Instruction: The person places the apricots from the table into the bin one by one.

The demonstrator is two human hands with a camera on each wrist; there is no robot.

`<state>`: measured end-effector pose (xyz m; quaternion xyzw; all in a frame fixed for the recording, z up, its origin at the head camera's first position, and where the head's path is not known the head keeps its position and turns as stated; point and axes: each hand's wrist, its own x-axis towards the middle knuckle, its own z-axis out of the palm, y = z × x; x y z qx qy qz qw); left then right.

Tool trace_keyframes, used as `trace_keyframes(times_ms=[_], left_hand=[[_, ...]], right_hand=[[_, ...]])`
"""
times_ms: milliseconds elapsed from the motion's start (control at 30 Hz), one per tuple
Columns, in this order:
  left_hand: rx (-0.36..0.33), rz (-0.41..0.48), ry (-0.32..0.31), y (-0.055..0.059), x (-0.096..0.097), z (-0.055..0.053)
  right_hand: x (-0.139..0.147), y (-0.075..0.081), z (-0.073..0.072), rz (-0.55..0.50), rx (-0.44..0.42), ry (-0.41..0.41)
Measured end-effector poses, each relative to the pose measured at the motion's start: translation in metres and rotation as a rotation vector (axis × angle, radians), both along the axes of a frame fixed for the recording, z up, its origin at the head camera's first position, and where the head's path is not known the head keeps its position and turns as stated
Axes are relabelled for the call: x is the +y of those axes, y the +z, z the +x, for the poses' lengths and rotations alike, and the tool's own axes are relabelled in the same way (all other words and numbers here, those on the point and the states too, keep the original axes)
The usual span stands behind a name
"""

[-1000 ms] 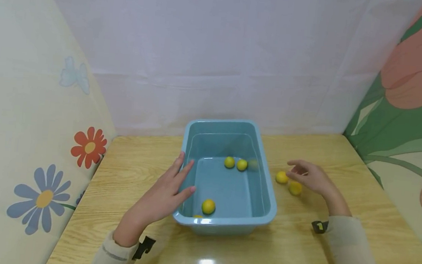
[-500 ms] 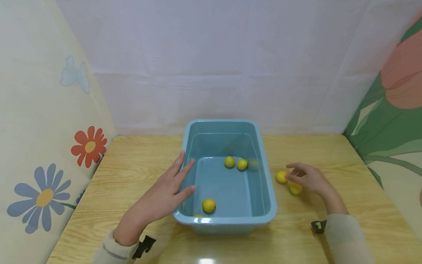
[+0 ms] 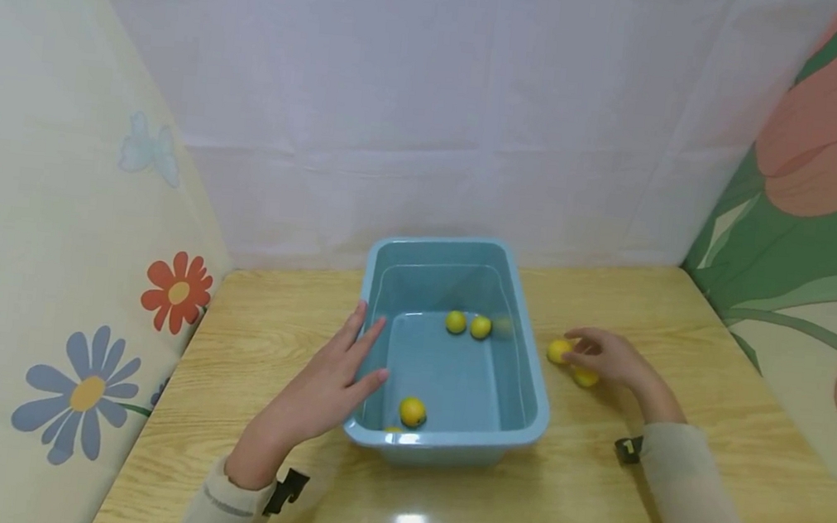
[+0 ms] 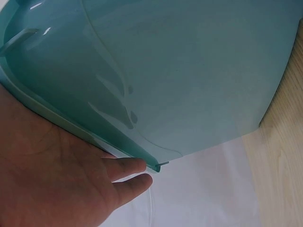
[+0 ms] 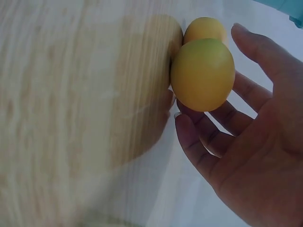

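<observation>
My hands are apart. My left hand lies flat on the left edge of the blue tub, with its fingers spread. My right hand bends around a yellow ball on the desk, with a gap between thumb and fingers. I can't tell if my fingers touch it. Another yellow ball sits just beside it, right of the tub. Inside the tub, two small balls sit far back, one near ball sits in front, and a bit of another peeks out.
</observation>
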<state>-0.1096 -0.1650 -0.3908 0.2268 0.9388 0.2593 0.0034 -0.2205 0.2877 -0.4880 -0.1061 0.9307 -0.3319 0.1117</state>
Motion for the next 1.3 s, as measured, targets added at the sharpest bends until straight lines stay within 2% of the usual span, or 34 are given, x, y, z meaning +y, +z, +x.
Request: trace_keyframes(times_ms=[833,1300], left_hand=[[-0.001,0.006,-0.005,0.0016,-0.0002,0.001],[-0.002,0.009,-0.004,0.001,-0.0002,0.0012]], right_hand=[[-0.0046,-0.0004,-0.0037,0.042,-0.082,-0.031],[-0.0046,0.0001,-0.0027,0.052,-0.032,-0.037]])
